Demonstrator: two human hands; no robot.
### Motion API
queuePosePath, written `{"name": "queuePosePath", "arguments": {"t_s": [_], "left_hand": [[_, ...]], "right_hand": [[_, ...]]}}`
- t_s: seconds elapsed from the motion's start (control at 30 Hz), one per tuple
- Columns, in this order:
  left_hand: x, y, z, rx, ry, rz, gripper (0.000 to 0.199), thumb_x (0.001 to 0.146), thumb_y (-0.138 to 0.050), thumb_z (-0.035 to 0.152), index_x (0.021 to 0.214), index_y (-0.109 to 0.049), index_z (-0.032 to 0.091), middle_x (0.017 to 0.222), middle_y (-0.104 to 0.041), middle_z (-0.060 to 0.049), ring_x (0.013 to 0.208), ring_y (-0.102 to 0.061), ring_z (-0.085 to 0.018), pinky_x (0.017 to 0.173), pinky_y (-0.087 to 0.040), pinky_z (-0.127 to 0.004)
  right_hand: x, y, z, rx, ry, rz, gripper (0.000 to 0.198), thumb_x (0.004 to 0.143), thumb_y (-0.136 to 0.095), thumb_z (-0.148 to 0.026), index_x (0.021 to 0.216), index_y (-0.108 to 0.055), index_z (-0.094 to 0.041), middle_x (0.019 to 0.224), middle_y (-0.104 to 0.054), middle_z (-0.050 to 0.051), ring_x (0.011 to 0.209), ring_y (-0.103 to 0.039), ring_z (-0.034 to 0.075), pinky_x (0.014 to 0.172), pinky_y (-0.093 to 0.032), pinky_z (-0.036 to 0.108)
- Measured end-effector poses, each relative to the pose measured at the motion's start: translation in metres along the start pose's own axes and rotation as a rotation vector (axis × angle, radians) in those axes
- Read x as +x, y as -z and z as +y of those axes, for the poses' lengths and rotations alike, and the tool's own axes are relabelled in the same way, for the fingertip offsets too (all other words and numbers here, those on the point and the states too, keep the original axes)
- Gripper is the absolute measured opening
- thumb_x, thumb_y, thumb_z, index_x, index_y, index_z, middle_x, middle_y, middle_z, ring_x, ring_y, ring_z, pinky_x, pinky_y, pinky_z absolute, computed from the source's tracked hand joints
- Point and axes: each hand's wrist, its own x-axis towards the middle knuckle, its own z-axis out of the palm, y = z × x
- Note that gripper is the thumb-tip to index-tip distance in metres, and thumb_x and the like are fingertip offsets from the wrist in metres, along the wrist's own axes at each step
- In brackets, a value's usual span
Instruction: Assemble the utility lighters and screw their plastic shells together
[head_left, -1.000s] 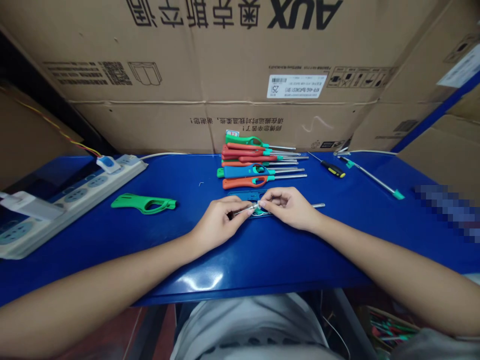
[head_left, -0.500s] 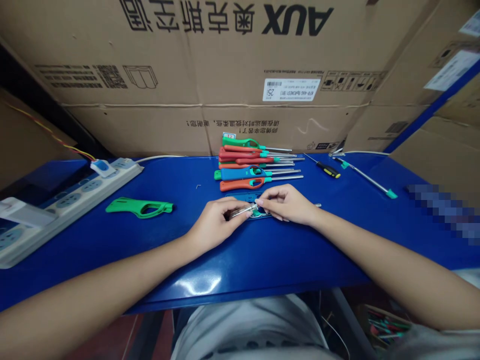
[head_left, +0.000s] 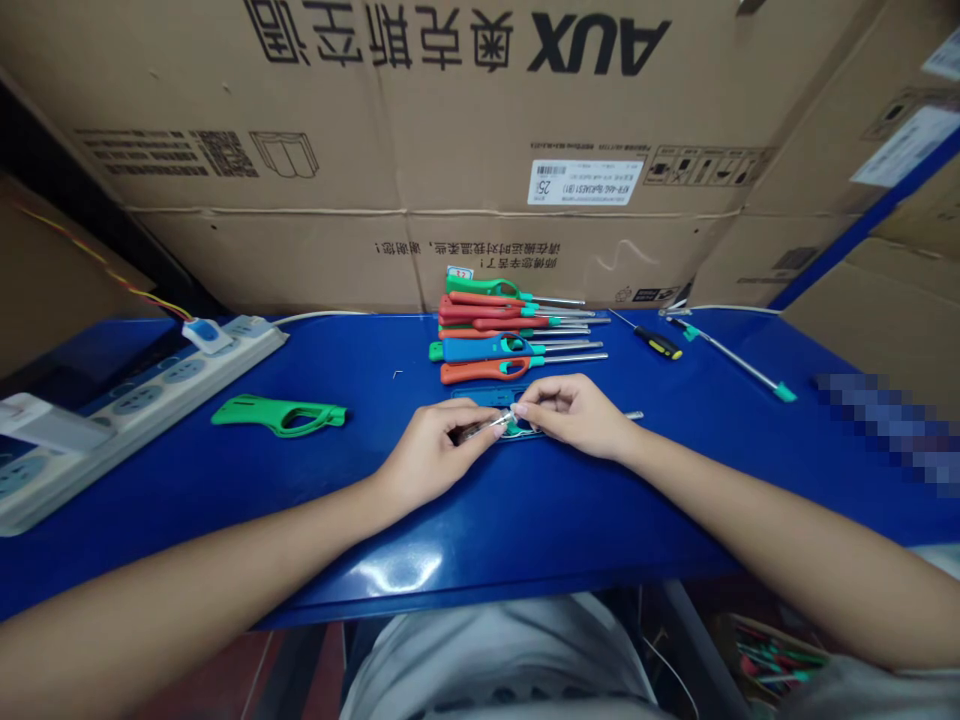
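Observation:
My left hand is closed around a small clear fuel tank, held at a slant with its end toward the right. The fingers of my right hand pinch at the tank's right end; a tiny part there is too small to make out. Beneath both hands lies a blue lighter casing, mostly covered, with teal pieces showing inside. A metal tube tip sticks out past my right hand. Off to the left rests a green lighter casing without a metal tube.
Behind my hands lie several stick lighters, among them an orange one. A yellow-black screwdriver and a metal rod with green ends lie at the back right. A power strip runs along the left. Cardboard walls the back.
My right hand has shifted slightly at the end of the tank, its fingers a little more curled. The tank stays in my left hand, and the lighters have not moved.

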Motion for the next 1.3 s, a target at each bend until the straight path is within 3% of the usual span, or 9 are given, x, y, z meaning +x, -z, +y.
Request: {"name": "queuePosePath", "arguments": {"t_s": [0.17,0.37,0.53,0.63,0.83,1.0,1.3], "left_hand": [[0.001,0.001,0.002,0.024,-0.022,-0.005,0.023,0.095,-0.064,0.033,0.106,-0.079,0.019,0.092,-0.076,-0.006,0.077,-0.068,-0.017,0.066,-0.05,-0.025],[0.006,0.03,0.02,0.277,-0.092,-0.118,0.027,0.093,-0.065,0.029,0.117,-0.072,0.021,0.096,-0.077,-0.005,0.081,-0.071,-0.019,0.074,-0.053,-0.028],[0.004,0.04,0.022,0.457,-0.102,-0.217,0.013,0.091,-0.066,0.028,0.099,-0.073,0.022,0.1,-0.075,-0.006,0.098,-0.067,-0.025,0.086,-0.052,-0.035],[0.003,0.037,0.018,0.485,-0.112,-0.26,0.012,0.092,-0.065,0.027,0.099,-0.073,0.021,0.101,-0.073,-0.007,0.102,-0.065,-0.026,0.091,-0.051,-0.038],[0.002,0.036,0.018,0.438,-0.01,-0.261,0.017,0.09,-0.066,0.029,0.102,-0.075,0.021,0.099,-0.071,-0.007,0.08,-0.067,-0.019,0.068,-0.05,-0.028],[0.003,0.038,0.018,0.403,0.006,-0.258,0.015,0.091,-0.065,0.028,0.098,-0.078,0.024,0.096,-0.073,-0.004,0.076,-0.067,-0.017,0.067,-0.049,-0.026],[0.009,0.037,0.005,0.257,0.097,-0.193,0.014,0.079,-0.077,0.035,0.085,-0.079,0.022,0.08,-0.075,-0.001,0.056,-0.059,-0.013,0.056,-0.045,-0.024]], "right_hand": [[-0.001,0.0,-0.001,-0.023,0.007,0.002,0.043,0.065,-0.085,-0.051,0.073,-0.064,-0.014,0.061,-0.056,-0.004,0.051,-0.042,0.005,0.048,-0.03,0.02],[0.0,0.004,-0.004,-0.033,0.034,-0.052,0.044,0.074,-0.077,-0.056,0.076,-0.065,-0.014,0.06,-0.058,-0.003,0.043,-0.037,0.004,0.041,-0.025,0.021],[0.004,0.01,-0.004,-0.018,0.027,-0.062,0.044,0.08,-0.071,-0.057,0.087,-0.067,-0.014,0.073,-0.063,0.0,0.039,-0.039,0.002,0.038,-0.025,0.022],[0.004,0.011,-0.004,-0.012,0.029,-0.068,0.042,0.082,-0.07,-0.054,0.087,-0.068,-0.013,0.072,-0.062,-0.001,0.039,-0.039,0.002,0.038,-0.025,0.021],[0.004,0.01,-0.003,0.008,0.017,-0.072,0.041,0.08,-0.072,-0.054,0.088,-0.068,-0.014,0.072,-0.063,-0.001,0.04,-0.039,0.002,0.038,-0.024,0.02],[0.004,0.01,-0.003,0.007,0.016,-0.078,0.04,0.081,-0.072,-0.053,0.089,-0.068,-0.013,0.072,-0.063,-0.001,0.04,-0.04,0.002,0.038,-0.025,0.021],[0.004,0.012,-0.003,0.004,0.006,-0.083,0.032,0.083,-0.071,-0.044,0.089,-0.069,-0.013,0.072,-0.063,-0.001,0.04,-0.04,0.002,0.038,-0.025,0.021]]}}
